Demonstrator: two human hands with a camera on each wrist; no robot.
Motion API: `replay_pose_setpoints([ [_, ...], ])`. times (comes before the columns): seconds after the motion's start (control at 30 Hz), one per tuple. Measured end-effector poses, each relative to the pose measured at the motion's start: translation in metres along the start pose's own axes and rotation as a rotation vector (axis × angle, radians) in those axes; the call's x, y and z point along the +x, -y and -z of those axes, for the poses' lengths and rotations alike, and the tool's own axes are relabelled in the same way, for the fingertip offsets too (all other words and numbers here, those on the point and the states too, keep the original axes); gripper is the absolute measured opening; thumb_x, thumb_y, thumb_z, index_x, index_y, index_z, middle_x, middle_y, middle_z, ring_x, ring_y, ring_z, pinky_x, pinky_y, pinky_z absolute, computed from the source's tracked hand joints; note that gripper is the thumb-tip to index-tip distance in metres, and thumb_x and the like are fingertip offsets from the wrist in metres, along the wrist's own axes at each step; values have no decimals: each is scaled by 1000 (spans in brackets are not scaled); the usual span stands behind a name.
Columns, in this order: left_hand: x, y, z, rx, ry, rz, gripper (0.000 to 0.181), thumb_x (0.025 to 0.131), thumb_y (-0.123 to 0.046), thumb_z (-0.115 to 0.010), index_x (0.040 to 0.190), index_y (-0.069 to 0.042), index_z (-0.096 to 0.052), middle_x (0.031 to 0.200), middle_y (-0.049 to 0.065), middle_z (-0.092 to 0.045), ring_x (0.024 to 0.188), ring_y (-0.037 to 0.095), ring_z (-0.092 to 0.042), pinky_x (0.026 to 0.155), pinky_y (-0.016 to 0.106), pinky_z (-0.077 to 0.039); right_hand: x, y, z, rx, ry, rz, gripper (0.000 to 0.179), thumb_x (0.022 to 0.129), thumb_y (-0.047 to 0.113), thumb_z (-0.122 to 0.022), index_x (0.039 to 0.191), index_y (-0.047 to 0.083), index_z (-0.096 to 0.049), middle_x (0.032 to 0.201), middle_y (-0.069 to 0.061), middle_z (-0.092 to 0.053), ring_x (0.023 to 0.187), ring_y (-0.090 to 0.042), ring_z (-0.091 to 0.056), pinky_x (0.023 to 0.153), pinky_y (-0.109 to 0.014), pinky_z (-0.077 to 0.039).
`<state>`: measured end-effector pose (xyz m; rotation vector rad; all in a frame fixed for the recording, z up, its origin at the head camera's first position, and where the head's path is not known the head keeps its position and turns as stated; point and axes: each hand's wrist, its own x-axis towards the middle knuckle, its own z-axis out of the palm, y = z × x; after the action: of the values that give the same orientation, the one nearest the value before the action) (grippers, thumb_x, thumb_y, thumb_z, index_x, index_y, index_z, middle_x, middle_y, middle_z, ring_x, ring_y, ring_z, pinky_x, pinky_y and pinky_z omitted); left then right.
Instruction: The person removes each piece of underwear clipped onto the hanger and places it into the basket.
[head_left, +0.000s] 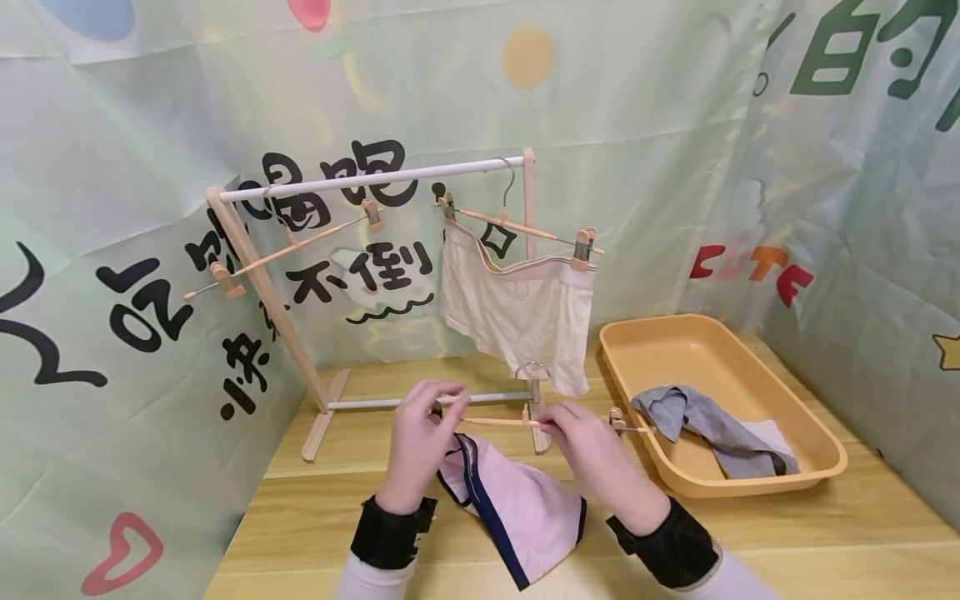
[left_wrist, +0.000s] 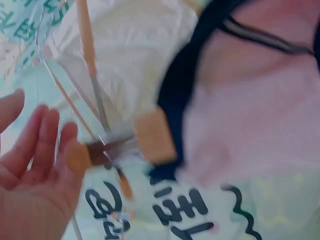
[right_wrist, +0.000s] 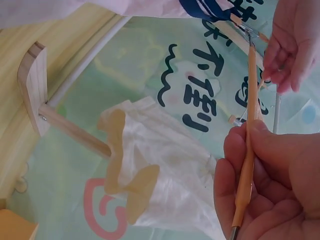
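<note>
My right hand (head_left: 600, 450) pinches the bar of a clip hanger (head_left: 495, 422); thumb and fingers close round the wooden bar in the right wrist view. At its left end, a clip (left_wrist: 155, 137) has the navy-edged waistband of pink underpants (head_left: 528, 500) in its jaws, and the garment hangs down from there. My left hand (head_left: 420, 442) is beside that clip, its fingers loosely bent and not gripping it in the left wrist view. Past my right hand, the hanger's other clip (head_left: 617, 421) carries no cloth.
A wooden rack (head_left: 255, 275) stands behind my hands. White underpants (head_left: 517, 300) hang by two clips on its right, and a bare clip hanger (head_left: 296, 244) on its left. To the right, an orange tray (head_left: 675, 342) holds grey cloth (head_left: 705, 425) and a white piece.
</note>
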<state>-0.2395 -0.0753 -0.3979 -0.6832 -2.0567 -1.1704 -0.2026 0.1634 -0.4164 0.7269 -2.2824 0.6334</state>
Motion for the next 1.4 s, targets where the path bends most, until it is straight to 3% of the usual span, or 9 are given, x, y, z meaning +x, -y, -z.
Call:
replay_pose_setpoints([
  [0.1,5,-1,10,17,-73,51,19,83,-11,-71,101,-3,-69,97,15,-68,94,24,-60,80,50,-52,1,-1,4,2,-9,-12,12,83,4,-69,94,9,-65,87,-2,-64,77,-12,-60,61,-33,-55],
  [0.2,9,-7,19,9,-96,101,20,84,-6,-69,103,0,-67,99,20,-67,97,30,-59,86,54,-48,3,-2,7,4,-19,-19,13,84,5,-68,96,9,-65,88,-2,-64,78,-12,-60,62,-34,-56],
  [0.37,13,-13,28,-46,-21,182,23,87,-8,-67,106,3,-65,100,23,-67,94,31,-61,84,55,-51,4,-3,11,29,-36,-23,14,86,3,-66,98,9,-65,89,-3,-63,79,-12,-60,63,-34,-57],
  [0.6,14,-9,31,-189,100,243,20,88,-6,-65,105,4,-65,92,21,-69,81,18,-63,78,45,-55,5,-3,14,46,-40,-55,12,87,6,-65,98,11,-64,89,-1,-63,80,-9,-59,63,-32,-56],
  [0.8,14,-8,32,-294,124,286,23,88,-4,-63,107,10,-62,92,24,-66,78,20,-63,71,23,-53,6,-5,13,57,-41,-77,12,87,6,-66,97,12,-64,88,-1,-63,78,-8,-58,63,-32,-56],
  [0.93,13,-7,32,-358,130,315,25,89,-3,-62,110,10,-61,95,27,-64,79,29,-63,69,18,-52,6,-5,13,58,-43,-88,13,86,5,-66,97,12,-64,88,0,-63,78,-8,-57,63,-32,-56],
  [1.03,13,-8,32,-382,131,328,24,89,-1,-61,111,9,-62,96,30,-63,79,30,-62,69,18,-52,6,-5,12,57,-41,-95,13,86,5,-67,96,13,-65,87,1,-63,78,-7,-57,63,-32,-56],
  [1.17,13,-9,32,-395,129,325,23,89,0,-61,109,12,-61,96,33,-62,78,20,-61,69,17,-52,6,-5,12,58,-28,-100,13,86,6,-67,96,13,-65,87,1,-62,77,-7,-57,63,-32,-56],
  [1.4,14,-11,30,-327,130,265,18,89,-1,-62,103,10,-63,94,26,-64,81,14,-58,71,21,-51,5,-6,11,64,8,-108,13,87,7,-66,98,13,-65,88,2,-62,76,-6,-56,61,-31,-55],
])
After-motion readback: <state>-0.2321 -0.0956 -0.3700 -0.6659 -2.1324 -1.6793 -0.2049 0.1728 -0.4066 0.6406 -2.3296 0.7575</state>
